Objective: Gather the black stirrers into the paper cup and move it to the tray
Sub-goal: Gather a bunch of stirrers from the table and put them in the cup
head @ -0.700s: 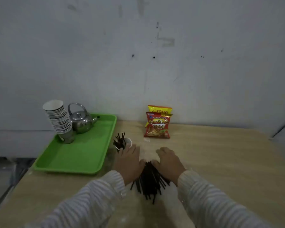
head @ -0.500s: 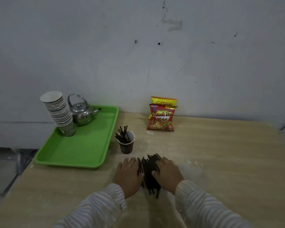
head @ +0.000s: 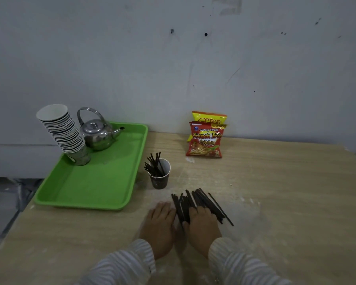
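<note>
A pile of black stirrers (head: 195,202) lies on the wooden table, fanned out toward the right. My left hand (head: 159,225) rests flat on the table just left of the pile, fingers together. My right hand (head: 203,225) lies palm-down on the pile's near end, covering part of it. A dark paper cup (head: 159,177) with several stirrers standing in it is beyond my hands, beside the green tray (head: 90,186) at the left.
On the tray's far end stand a tilted stack of paper cups (head: 63,132) and a metal kettle (head: 98,134). Two snack bags (head: 206,138) lean on the wall. The table's left edge (head: 14,223) drops off below the tray.
Both hands have slid back toward me along the pile, so more of the stirrers' far ends show. The view has tilted down a little.
</note>
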Demonstrator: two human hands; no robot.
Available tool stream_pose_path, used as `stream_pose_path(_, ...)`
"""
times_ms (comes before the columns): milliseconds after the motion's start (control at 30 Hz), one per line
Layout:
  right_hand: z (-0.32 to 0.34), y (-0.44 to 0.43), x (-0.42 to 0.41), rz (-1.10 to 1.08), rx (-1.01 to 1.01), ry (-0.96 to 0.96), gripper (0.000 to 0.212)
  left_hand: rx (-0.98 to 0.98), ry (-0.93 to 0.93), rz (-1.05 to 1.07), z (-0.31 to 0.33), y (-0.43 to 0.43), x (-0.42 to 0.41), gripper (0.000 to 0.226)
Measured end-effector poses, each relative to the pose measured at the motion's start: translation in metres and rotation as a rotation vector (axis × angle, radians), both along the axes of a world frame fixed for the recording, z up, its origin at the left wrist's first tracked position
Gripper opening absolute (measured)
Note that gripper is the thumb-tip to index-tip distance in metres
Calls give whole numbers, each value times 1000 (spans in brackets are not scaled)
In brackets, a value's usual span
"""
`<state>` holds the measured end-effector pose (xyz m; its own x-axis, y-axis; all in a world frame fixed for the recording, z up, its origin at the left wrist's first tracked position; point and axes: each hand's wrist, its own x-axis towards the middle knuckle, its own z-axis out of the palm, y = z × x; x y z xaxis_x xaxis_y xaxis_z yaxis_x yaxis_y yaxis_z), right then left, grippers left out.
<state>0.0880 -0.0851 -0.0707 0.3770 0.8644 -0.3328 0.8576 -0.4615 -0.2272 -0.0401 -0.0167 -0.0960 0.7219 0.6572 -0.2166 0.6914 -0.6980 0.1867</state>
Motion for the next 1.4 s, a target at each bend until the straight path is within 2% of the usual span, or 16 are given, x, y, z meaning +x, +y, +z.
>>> stream_pose_path(167, -6, 1, -5, -45, 62, 13, 53, 3, -35, -28, 2, 2, -1, 54)
stream_pose_path(267, -9, 3, -9, -54, 62, -23, 61, 111, -72, -71, 6, 3, -4, 53)
stream_pose_path(433, -12, 12, -14, -52, 48, -38, 52, 181, -96, -48, 4, 13, -8, 48)
stream_pose_path(533, -10, 21, -14, -84, 51, -47, 49, 121, -85, -9, 5, 17, -10, 56)
stream_pose_path(800, -9, 40, -17, -65, -8, -80, 36, 42, -80, 31, -1, 23, -16, 57)
stream_pose_path(1033, -9, 51, -23, -142, -26, -66, 28, 40, -101, 30, -6, 24, -17, 58)
stream_pose_path(1200, -12, 58, -22, -184, -61, -55, 30, 54, -110, 27, -6, 23, -17, 59)
stream_pose_path(1400, -16, 56, -20, -49, -53, -152, 32, 57, -101, 22, -9, 24, -17, 58)
